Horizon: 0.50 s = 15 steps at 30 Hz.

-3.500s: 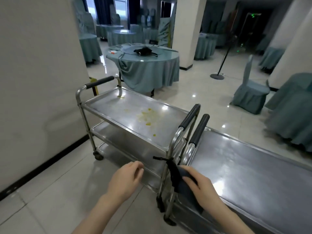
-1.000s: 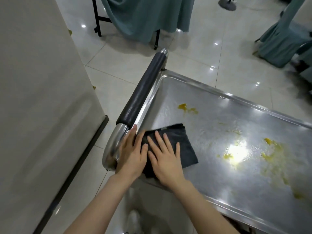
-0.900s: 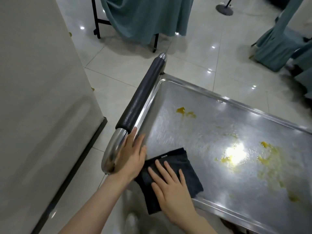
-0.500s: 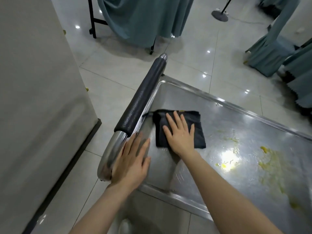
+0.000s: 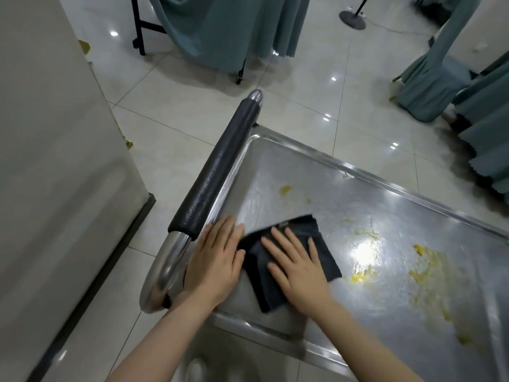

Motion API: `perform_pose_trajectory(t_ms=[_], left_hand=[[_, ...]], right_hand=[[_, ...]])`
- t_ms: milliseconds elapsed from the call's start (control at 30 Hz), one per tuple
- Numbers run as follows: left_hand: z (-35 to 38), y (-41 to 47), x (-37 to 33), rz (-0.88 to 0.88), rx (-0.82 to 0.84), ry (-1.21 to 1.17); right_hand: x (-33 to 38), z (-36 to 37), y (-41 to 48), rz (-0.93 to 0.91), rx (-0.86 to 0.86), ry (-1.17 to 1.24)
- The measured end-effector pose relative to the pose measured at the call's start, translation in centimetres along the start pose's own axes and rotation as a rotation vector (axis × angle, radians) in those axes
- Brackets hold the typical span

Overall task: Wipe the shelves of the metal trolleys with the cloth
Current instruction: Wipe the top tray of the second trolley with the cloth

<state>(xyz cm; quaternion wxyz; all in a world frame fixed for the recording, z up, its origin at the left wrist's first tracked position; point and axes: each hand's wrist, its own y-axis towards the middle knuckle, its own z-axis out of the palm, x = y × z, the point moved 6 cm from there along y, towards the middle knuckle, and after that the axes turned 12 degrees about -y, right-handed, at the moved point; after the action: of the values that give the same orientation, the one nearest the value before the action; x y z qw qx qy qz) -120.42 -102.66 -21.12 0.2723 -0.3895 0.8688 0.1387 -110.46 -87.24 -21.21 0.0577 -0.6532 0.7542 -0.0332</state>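
The right hand (image 5: 296, 267) lies flat, fingers spread, pressing the black cloth (image 5: 289, 260) onto the top shelf (image 5: 316, 172). The left hand (image 5: 216, 260) rests open, holding nothing, at lower centre. The loaded cloth could smear the yellow residue (image 5: 421, 274) rather than lift it.

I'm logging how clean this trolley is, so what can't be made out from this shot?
- Top shelf: its right end is cut off by the frame edge.
- Shelf under the cloth: covered by it and the right hand.
- Lower shelves: hidden beneath the top shelf.
- Left hand: fingertips motion-blurred.

Glossy pale floor tiles (image 5: 289, 111), teal-draped tables (image 5: 228, 28), a beige wall (image 5: 49, 161).
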Motion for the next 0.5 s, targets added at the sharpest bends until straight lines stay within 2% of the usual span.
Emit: perform_pose_trajectory(t_ms=[133,233,333,400,500], left_hand=[[1.4,0.9,0.2,0.015,0.061,0.106],[1.9,1.5,0.1,0.021,0.066,0.152],[1.9,2.1,-0.1,0.025,0.083,0.165],[1.8,2.0,-0.2,0.020,0.088,0.161],[2.0,1.6,0.1,0.002,0.124,0.160]], right_hand=[[-4.1,-0.6,10.8,0.333,0.013,0.124],[-5.8,-1.4,16.4,0.455,0.057,0.165],[-5.3,-1.5,14.7,0.346,0.042,0.119],[-4.3,-0.7,9.6,0.244,0.022,0.063],[-3.0,1.0,0.6,0.239,-0.011,0.009]])
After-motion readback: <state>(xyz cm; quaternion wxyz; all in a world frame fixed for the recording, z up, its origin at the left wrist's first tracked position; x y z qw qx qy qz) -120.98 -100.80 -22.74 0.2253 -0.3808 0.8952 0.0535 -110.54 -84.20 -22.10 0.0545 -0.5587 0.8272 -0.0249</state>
